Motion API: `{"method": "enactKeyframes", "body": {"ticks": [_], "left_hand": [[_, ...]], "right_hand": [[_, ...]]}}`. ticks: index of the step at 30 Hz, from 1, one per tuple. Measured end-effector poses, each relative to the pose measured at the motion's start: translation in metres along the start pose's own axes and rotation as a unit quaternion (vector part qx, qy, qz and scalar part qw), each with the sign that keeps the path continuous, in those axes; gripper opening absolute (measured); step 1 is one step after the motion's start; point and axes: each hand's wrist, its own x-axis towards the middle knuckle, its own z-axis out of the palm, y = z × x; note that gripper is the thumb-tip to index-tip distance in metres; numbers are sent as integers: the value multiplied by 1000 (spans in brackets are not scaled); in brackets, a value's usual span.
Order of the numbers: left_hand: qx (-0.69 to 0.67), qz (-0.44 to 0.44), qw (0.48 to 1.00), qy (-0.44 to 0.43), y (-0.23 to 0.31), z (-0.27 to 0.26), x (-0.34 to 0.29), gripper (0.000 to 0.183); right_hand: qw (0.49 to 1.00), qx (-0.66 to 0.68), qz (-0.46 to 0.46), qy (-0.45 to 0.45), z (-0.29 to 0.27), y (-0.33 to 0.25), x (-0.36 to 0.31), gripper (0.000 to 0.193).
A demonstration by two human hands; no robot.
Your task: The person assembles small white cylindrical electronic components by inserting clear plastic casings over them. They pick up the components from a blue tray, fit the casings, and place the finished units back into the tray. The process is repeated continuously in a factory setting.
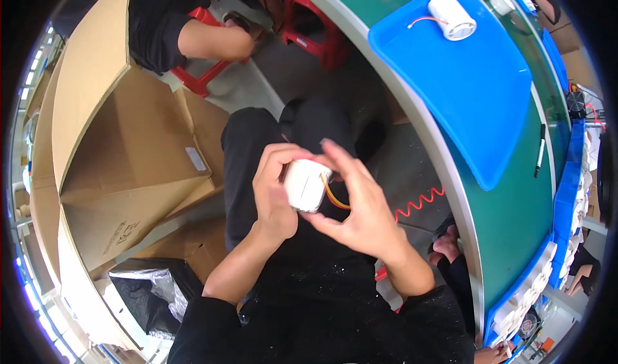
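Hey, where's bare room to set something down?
In the blue plastic tray, nearer you than the white cylinder; and on the green tabletop, between that tray's near tip, the pale table edge and the blue trays of white parts. Those trays are crowded; above your lap, left hand and right hand surround a white, boxy, wired part.

Workshop: green bench [512, 235], blue trays [476, 93]

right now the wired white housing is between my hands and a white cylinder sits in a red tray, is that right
Not quite: the head view shows the white cylinder in a blue tray, not a red one. The wired white housing is indeed between your left hand and right hand.
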Motion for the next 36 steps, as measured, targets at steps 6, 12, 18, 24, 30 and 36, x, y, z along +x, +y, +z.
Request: {"method": "enactKeyframes", "body": {"ticks": [6, 12, 18, 24, 30, 36], "left_hand": [[118, 5, 993, 16, 26, 11, 7, 85], [-208, 6, 978, 31, 26, 10, -9, 81], [-299, 55, 948, -98, 63, 30, -29, 84], [-234, -87, 962, -112, 112, 30, -36, 113], [-84, -118, 912, -385, 210, -68, -41, 58], [83, -130, 834, -530, 246, -181, -12, 50]], "right_hand": [[998, -30, -34, 44, -2, -14, -9, 67], [975, 200, 18, -91, -26, -31, -17, 82], [936, 288, 87, -180, -77, -67, -35, 88], [962, 228, 131, -79, -128, -100, -44, 77], [930, -148, 81, 327, -293, -23, 38, 33], [754, -470, 233, 395, -436, 98, 53, 47]]}}
